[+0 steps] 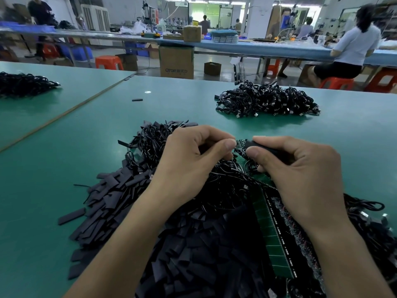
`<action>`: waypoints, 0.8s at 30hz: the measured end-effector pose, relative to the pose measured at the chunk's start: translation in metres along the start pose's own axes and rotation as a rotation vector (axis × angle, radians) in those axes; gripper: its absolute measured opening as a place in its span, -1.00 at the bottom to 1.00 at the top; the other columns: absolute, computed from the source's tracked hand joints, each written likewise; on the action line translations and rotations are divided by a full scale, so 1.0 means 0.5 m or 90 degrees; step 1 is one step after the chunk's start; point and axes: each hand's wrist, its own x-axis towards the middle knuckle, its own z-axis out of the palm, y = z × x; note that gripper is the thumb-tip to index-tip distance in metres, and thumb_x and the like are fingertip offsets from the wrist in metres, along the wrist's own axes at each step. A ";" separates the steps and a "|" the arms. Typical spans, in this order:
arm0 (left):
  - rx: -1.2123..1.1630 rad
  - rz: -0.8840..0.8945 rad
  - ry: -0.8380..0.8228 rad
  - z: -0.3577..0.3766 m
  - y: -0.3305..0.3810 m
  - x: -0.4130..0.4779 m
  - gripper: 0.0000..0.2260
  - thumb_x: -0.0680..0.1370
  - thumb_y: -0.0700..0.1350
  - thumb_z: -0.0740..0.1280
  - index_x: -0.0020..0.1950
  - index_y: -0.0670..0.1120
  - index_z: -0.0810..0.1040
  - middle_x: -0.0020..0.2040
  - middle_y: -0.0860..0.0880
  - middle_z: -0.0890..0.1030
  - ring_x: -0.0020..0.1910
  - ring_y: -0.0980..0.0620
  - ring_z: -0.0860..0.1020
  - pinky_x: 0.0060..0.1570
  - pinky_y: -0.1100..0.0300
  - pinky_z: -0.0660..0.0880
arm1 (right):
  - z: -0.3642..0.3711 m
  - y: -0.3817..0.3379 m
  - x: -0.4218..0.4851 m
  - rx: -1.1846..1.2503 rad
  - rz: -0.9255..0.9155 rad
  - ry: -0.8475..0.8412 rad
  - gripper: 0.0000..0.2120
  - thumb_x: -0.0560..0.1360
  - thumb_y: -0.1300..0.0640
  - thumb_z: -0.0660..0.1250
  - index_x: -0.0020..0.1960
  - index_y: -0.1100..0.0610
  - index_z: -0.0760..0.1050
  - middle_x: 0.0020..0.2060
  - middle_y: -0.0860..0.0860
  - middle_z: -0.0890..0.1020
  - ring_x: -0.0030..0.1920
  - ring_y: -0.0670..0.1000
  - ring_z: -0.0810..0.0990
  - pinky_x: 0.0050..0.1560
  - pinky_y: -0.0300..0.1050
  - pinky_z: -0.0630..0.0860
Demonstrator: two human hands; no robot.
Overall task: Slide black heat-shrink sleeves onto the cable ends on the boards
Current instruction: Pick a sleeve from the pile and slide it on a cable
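Note:
A big heap of flat black heat-shrink sleeves spreads over the green table in front of me. Tangled black cables lie behind it. A long green board strip with cables soldered on runs from under my hands toward the lower right. My left hand pinches the small green board end between thumb and forefinger. My right hand grips a black sleeve at that board end, thumb on top. The two hands almost touch.
A second pile of black cables with connectors lies farther back on the right, another at the far left. One loose sleeve lies alone mid-table. A seam divides the tabletop. People sit at benches beyond.

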 end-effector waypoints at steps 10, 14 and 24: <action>-0.054 -0.001 -0.026 -0.003 -0.009 0.003 -0.94 0.57 -0.17 0.41 -0.04 -0.05 0.68 -0.30 0.07 0.69 -0.31 0.25 0.60 -0.22 0.45 0.45 | -0.003 -0.003 -0.002 0.006 0.001 0.009 -0.76 0.31 -0.16 0.46 -0.02 -0.24 0.63 -0.19 -0.38 0.66 -0.18 -0.25 0.68 -0.07 -0.29 0.61; -0.060 -0.006 -0.052 -0.011 -0.009 0.004 -0.94 0.56 -0.16 0.43 -0.06 -0.02 0.68 -0.28 0.04 0.70 -0.28 0.19 0.64 -0.19 0.39 0.50 | -0.006 0.001 -0.002 0.019 -0.009 -0.031 -0.76 0.31 -0.14 0.48 -0.01 -0.24 0.64 -0.13 -0.35 0.69 -0.11 -0.22 0.69 -0.05 -0.29 0.59; -0.104 -0.046 -0.105 -0.010 -0.006 -0.001 -0.84 0.46 -0.15 0.50 -0.15 -0.11 0.53 -0.32 -0.08 0.68 -0.48 0.05 0.52 -0.41 0.31 0.44 | -0.010 0.016 -0.002 0.101 -0.009 -0.153 -0.80 0.36 -0.03 0.53 -0.01 -0.12 0.70 -0.14 -0.22 0.73 -0.09 -0.19 0.71 -0.02 -0.33 0.59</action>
